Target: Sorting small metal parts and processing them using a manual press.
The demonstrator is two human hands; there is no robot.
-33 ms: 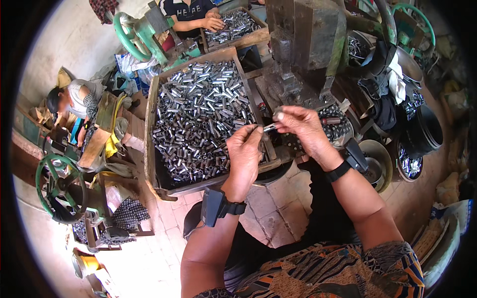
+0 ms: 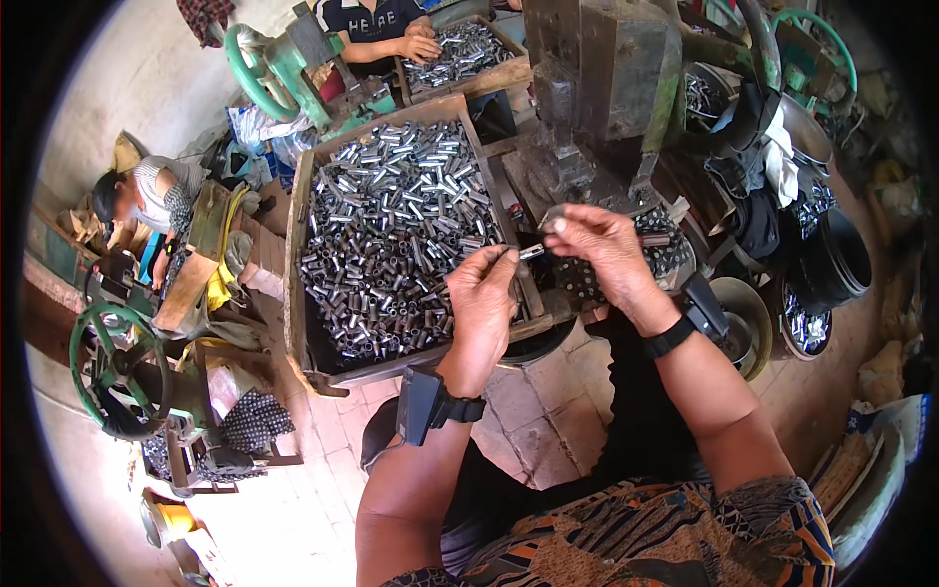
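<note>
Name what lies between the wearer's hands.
In the head view, a short metal tube, gripped by the left hand, lies between it and the right hand.

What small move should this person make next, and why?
Perhaps bring the right hand to the free end of the short, silvery metal tube to steady it: the left hand seems to pinch it only by the other end, and the right is close by.

A pale wall (image 2: 127,98) stands at my ten o'clock; pinkish floor tiles (image 2: 528,396) reach from five to seven, brightly lit at seven.
</note>
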